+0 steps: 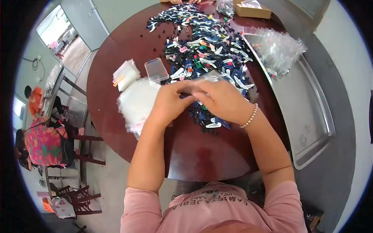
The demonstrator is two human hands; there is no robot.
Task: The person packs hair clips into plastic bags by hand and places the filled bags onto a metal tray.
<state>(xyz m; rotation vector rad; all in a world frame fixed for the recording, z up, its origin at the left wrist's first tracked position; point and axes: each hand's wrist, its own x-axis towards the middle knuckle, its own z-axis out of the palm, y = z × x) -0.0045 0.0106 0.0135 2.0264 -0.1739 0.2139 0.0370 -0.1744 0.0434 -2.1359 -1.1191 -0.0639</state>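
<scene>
My left hand and my right hand meet over the near part of a long heap of small hair clips, mostly dark and white. Between their pinched fingers is a clear plastic bag, partly hidden by the fingers. A beaded bracelet circles my right wrist. Left of my left hand lies a stack of clear bags. Behind that stack are a smaller bundle of bags with orange clips on it and an open clear plastic box.
On the right, a metal tray holds a pile of filled clear bags. A cardboard box stands at the table's far edge, near another person's hands. Other people sit at a table on the left.
</scene>
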